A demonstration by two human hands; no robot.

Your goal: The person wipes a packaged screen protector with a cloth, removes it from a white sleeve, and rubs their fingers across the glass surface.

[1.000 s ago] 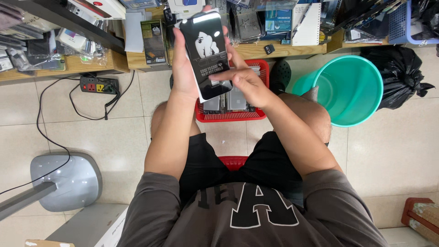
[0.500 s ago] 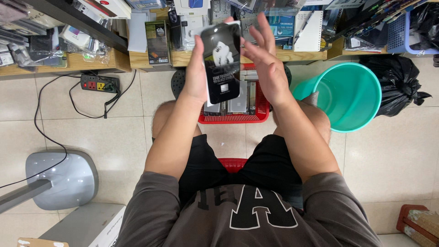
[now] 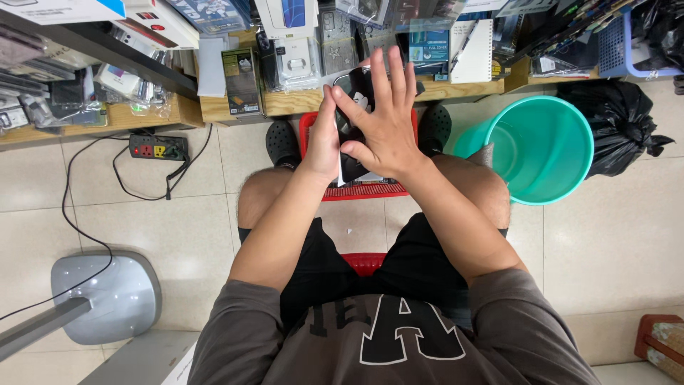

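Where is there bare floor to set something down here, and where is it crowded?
Bare tile lies between the power strip, the grey stand base and the left knee, and right of the teal bucket, below the black bag. The wooden shelf is packed; both hands, left hand and right hand, cover the red basket.

Small phone-accessory shop, low wooden shelf [image 3: 299,103] crammed with packaged cases [image 3: 242,82], tiled floor [image 3: 605,235], power strip [image 3: 158,147]

Teal bucket [image 3: 531,153] right, black bag [image 3: 616,128] beside; power strip [image 3: 158,147], grey base [image 3: 107,296] left.
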